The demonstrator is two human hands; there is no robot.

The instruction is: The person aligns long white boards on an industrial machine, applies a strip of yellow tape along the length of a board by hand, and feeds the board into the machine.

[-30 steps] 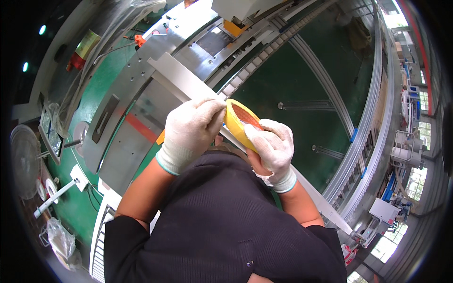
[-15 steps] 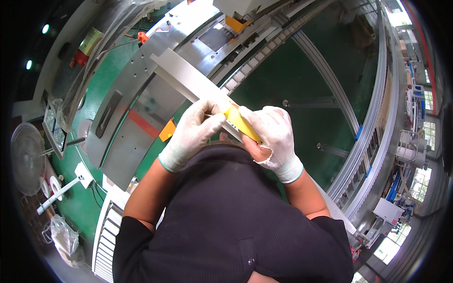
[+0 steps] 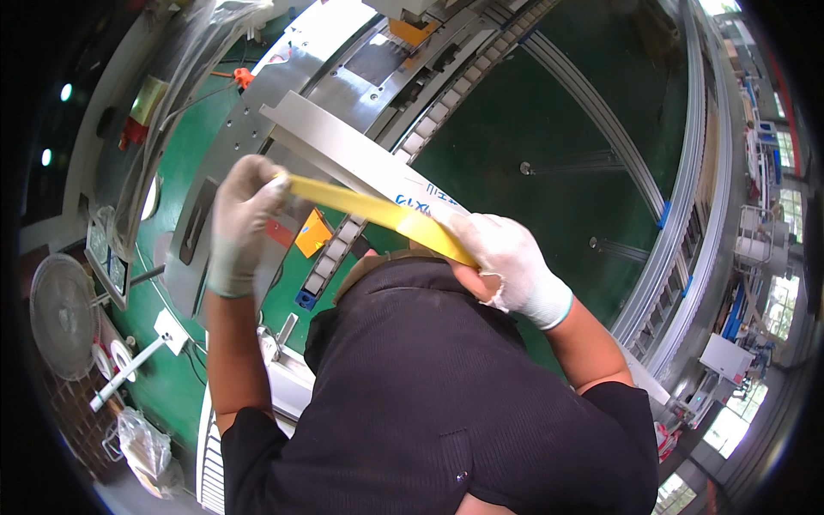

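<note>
Tape (image 3: 343,199) in a flat yellow strip ran between the white-gloved left hand (image 3: 243,219), pinching its end, and the white-gloved right hand (image 3: 508,262), clasping its yellow roll (image 3: 433,238).

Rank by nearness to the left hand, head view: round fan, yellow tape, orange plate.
1. Yellow tape: one end in the left hand, running across to the right hand.
2. Orange plate: just right of the left hand, not touched by it in the picture.
3. Round fan: well off to the left, near the picture's edge.
</note>
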